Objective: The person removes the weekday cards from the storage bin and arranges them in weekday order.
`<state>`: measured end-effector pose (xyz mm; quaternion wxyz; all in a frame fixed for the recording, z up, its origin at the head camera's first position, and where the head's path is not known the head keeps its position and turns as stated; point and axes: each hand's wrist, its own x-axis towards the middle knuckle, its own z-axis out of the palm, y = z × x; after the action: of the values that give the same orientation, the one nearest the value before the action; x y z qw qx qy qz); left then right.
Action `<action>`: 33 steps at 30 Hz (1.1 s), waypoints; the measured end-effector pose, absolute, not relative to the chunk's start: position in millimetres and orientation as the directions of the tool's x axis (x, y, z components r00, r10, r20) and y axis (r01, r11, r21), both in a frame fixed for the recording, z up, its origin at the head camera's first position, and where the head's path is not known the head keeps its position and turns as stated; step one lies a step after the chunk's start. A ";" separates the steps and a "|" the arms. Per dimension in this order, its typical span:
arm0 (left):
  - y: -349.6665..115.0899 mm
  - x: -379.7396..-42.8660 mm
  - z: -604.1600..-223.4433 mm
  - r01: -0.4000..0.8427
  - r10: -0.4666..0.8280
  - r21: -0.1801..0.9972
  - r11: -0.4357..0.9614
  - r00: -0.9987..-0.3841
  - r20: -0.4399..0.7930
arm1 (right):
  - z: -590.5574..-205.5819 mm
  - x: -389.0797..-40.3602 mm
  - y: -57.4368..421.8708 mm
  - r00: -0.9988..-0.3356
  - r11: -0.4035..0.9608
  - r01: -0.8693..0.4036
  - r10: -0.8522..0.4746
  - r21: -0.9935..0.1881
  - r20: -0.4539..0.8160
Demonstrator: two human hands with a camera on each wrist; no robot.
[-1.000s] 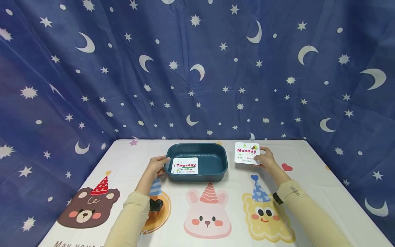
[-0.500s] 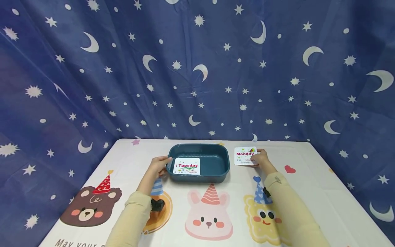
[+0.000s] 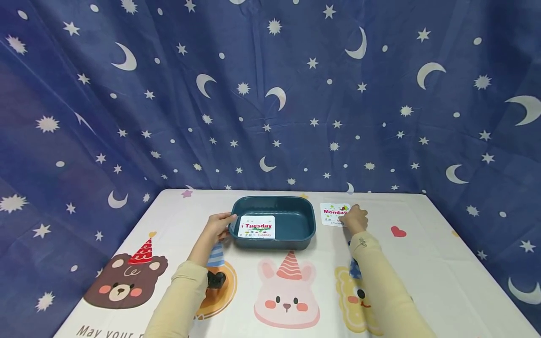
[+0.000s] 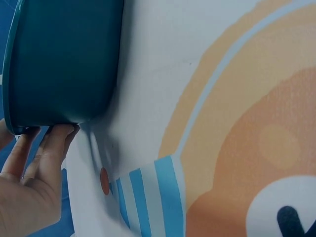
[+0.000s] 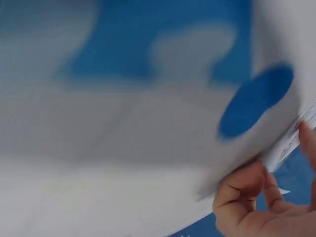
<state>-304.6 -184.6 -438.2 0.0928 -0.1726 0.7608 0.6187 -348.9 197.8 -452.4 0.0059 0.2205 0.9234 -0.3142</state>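
A dark teal rectangular tray (image 3: 274,244) stands on the table in the head view. My left hand (image 3: 219,226) grips its left end, thumb at the rim and fingers against the outer wall; the left wrist view shows these fingers (image 4: 52,153) under the tray's edge (image 4: 64,59). Inside the tray, toward its left, lies a white "Tuesday" card (image 3: 256,227). To the right of the tray my right hand (image 3: 355,218) pinches the right edge of a "Monday" card (image 3: 331,214), low over the tabletop. In the right wrist view that card (image 5: 291,145) shows between thumb and fingers.
The white tablecloth (image 3: 444,277) bears printed animals, among them a bear (image 3: 122,284) and a pink rabbit (image 3: 286,300). A blue curtain (image 3: 236,108) with moons and stars hangs behind the table's far edge and down the left and right sides.
The right hand has lowered the Monday card toward the table and turned, its forearm swinging left. The left hand keeps its grip on the tray. The head view has shifted slightly.
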 end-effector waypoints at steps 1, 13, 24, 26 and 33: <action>-184.6 -304.3 -438.1 -0.379 -0.152 0.909 0.175 -0.922 -0.355 | -451.7 -349.3 197.8 -0.897 0.708 0.427 0.411 -0.563 -0.162; -184.6 -301.6 -436.6 -0.371 -0.166 0.913 0.169 -0.924 -0.345 | -444.9 -345.0 196.6 -0.880 0.700 0.471 0.418 -0.537 -0.227; -185.2 -303.1 -432.5 -0.359 -0.167 0.918 0.170 -0.928 -0.332 | -448.6 -343.0 221.7 -0.921 0.468 0.380 0.274 -0.798 -0.278; -184.4 -302.7 -433.7 -0.366 -0.168 0.916 0.163 -0.925 -0.340 | -454.5 -344.0 224.7 -0.914 0.424 0.394 0.278 -0.815 -0.297; -181.6 -300.5 -437.6 -0.371 -0.178 0.915 0.156 -0.922 -0.344 | -542.4 -401.5 272.7 -0.947 0.356 0.276 0.257 -0.893 -0.190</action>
<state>-300.5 -181.6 -437.6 0.0776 -0.1814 0.7563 0.6238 -401.5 272.7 -542.4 0.0086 0.1618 0.8233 -0.5440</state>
